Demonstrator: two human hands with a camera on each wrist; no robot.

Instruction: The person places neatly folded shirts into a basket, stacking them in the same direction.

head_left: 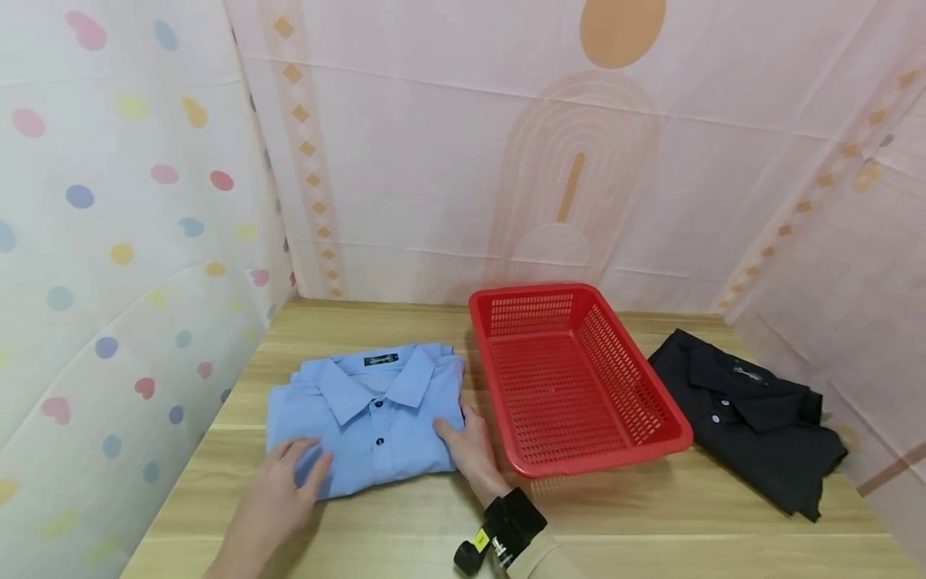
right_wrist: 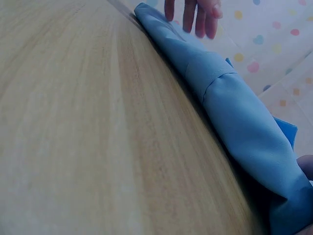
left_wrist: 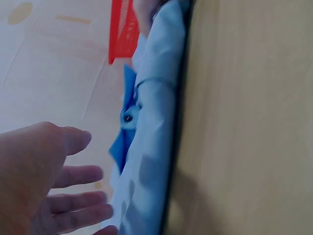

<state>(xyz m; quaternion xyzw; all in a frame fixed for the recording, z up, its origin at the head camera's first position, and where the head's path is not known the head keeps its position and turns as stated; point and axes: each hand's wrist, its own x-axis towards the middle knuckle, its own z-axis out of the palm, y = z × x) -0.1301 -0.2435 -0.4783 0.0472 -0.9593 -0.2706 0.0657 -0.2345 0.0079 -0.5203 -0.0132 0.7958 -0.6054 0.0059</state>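
A folded light-blue shirt [head_left: 391, 410] lies on the wooden table, collar up and dark buttons showing. At its right edge my right hand [head_left: 473, 450] grips the fold, thumb on top and fingers along the side, partly hidden by the cloth. My left hand [head_left: 278, 490] is at the shirt's lower left corner with fingers spread. In the left wrist view that left hand [left_wrist: 63, 186] hovers apart from the blue shirt [left_wrist: 151, 122], holding nothing. The right wrist view shows the shirt's rolled front edge [right_wrist: 244, 122], with the right thumb [right_wrist: 305, 166] at the frame's side.
A red plastic basket [head_left: 515, 434] with slotted walls stands just right of the shirt. Beyond it, a folded black shirt [head_left: 752, 434] lies at the table's right side. Patterned cloth curtains [head_left: 434, 161] hang behind and on both sides.
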